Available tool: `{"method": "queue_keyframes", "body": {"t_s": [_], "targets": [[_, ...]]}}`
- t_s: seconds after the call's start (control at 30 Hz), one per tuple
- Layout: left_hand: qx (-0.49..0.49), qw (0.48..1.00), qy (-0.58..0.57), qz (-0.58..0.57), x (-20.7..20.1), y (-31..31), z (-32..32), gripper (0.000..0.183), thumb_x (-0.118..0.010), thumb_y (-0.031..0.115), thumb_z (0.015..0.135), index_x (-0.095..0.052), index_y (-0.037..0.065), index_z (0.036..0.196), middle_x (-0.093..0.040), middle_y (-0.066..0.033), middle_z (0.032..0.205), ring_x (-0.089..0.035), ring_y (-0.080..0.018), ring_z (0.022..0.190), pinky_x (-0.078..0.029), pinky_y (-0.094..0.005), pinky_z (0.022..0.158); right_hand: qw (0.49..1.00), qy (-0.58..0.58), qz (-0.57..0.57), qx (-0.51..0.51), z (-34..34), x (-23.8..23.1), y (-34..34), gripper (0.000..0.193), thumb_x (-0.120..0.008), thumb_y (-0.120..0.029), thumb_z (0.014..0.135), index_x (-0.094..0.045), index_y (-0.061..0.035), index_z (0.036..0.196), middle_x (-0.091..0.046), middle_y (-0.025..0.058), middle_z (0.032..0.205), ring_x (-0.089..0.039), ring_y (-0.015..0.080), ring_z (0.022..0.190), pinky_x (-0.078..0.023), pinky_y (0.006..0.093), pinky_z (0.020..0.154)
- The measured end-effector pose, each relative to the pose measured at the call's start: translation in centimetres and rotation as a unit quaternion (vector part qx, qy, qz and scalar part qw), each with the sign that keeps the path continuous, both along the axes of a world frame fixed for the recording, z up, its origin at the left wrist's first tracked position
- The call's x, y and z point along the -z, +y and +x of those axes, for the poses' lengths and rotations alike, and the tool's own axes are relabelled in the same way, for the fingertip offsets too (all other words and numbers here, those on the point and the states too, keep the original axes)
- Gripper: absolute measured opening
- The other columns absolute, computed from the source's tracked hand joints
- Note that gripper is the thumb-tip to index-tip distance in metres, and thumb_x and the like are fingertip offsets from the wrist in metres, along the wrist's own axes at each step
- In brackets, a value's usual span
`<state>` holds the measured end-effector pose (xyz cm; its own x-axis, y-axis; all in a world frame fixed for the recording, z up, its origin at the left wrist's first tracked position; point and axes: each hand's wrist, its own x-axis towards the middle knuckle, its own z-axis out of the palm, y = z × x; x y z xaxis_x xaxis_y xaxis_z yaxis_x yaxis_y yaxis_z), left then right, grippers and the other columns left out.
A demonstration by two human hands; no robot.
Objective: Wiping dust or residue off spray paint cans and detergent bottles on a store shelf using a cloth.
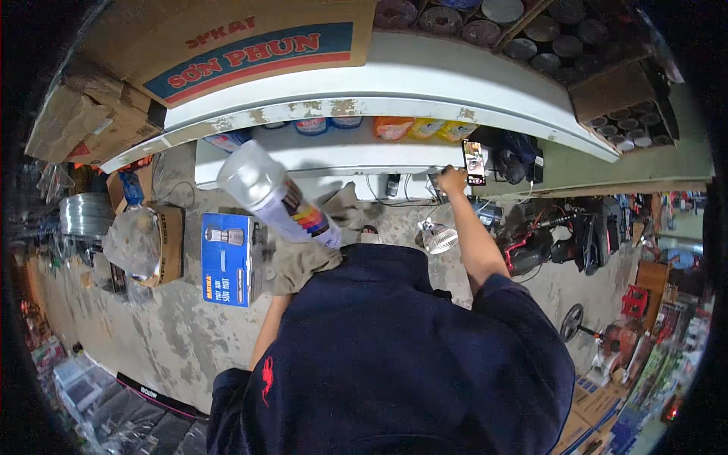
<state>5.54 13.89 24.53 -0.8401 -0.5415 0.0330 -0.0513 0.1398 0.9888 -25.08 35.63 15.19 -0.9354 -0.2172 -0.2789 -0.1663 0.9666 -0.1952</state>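
Observation:
In front of my chest on the left is a white spray can (292, 216) with a clear cap and a coloured stripe band, tilted with its cap toward the upper left. A grey-beige cloth (307, 265) bunches against it. My left forearm runs into this cloth, which hides the hand and its fingers; the can appears gripped through it. Reaching forward to the lower shelf, my right hand (453, 180) is closed beside an upright phone (474, 162) with a lit screen. Something small and dark lies at its fingertips, too small to make out.
A white shelf (425, 83) carries cartons and round cans; colourful bottles (425, 129) stand beneath. On the floor are a blue box (227, 259), a wrapped carton (171, 243) and a small fan-like white object (437, 238). Cables run below the shelf. A motorbike (546, 243) stands right.

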Motion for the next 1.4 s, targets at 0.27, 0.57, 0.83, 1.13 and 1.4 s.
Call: {"method": "queue_keyframes", "body": {"t_s": [0.27,0.57,0.83,1.13,1.4], "targets": [[-0.022,0.997,-0.008,-0.079,-0.8,0.5,-3.2,0.037,-0.053,0.023,0.069,-0.044,0.008,0.101,-0.049,-0.0068,0.096,-0.047,-0.0212,0.085,-0.041,-0.0276,0.068,0.984,-0.067,0.069,0.149,-8.6,5.5,1.6,0.04,-0.048,-0.031,0.069,-0.051,-0.0073,0.101,-0.024,0.0275,0.121,-0.013,0.042,0.114,-0.005,0.0617,0.087],[0.008,0.985,-0.033,-0.17,-1.9,0.0,-2.4,0.032,-0.051,0.021,0.07,-0.045,0.007,0.098,-0.05,-0.0063,0.091,-0.049,-0.0208,0.079,-0.042,-0.0279,0.065,0.871,-0.118,-0.477,0.006,1.3,4.4,-2.3,0.017,-0.054,-0.018,0.07,-0.054,-0.0014,0.074,-0.055,0.0082,0.065,-0.053,0.0149,0.062,-0.041,0.0264,0.056],[0.039,0.969,-0.036,-0.241,-2.9,0.7,0.1,0.027,-0.05,0.018,0.071,-0.046,0.006,0.095,-0.051,-0.006,0.088,-0.05,-0.0205,0.074,-0.042,-0.0282,0.063,0.658,-0.477,-0.462,-0.355,15.9,-11.9,-8.6,0.066,-0.065,-0.015,0.064,-0.028,-0.0022,0.117,-0.04,0.0123,0.113,-0.038,0.0208,0.105,-0.033,0.0302,0.086],[0.103,0.939,-0.017,-0.328,-5.2,-0.4,1.0,0.022,-0.048,0.016,0.072,-0.047,0.004,0.092,-0.052,-0.0056,0.083,-0.052,-0.0201,0.068,-0.043,-0.0285,0.06,0.758,-0.223,-0.507,-0.344,18.1,-16.8,-9.2,0.072,-0.07,-0.019,0.044,-0.039,0.0011,0.106,-0.049,0.0176,0.101,-0.046,0.0289,0.097,-0.036,0.0338,0.083],[-0.063,0.891,-0.146,-0.425,-13.5,-1.1,-0.2,0.037,-0.047,0.018,0.076,-0.039,0.006,0.11,-0.049,-0.0071,0.103,-0.048,-0.0163,0.092,-0.041,-0.0259,0.075,0.761,-0.233,-0.489,-0.358,18.1,-18.3,-5.9,0.074,-0.074,-0.021,0.043,-0.04,0.003,0.105,-0.053,0.0158,0.093,-0.052,0.0251,0.086,-0.04,0.0296,0.076]]}}
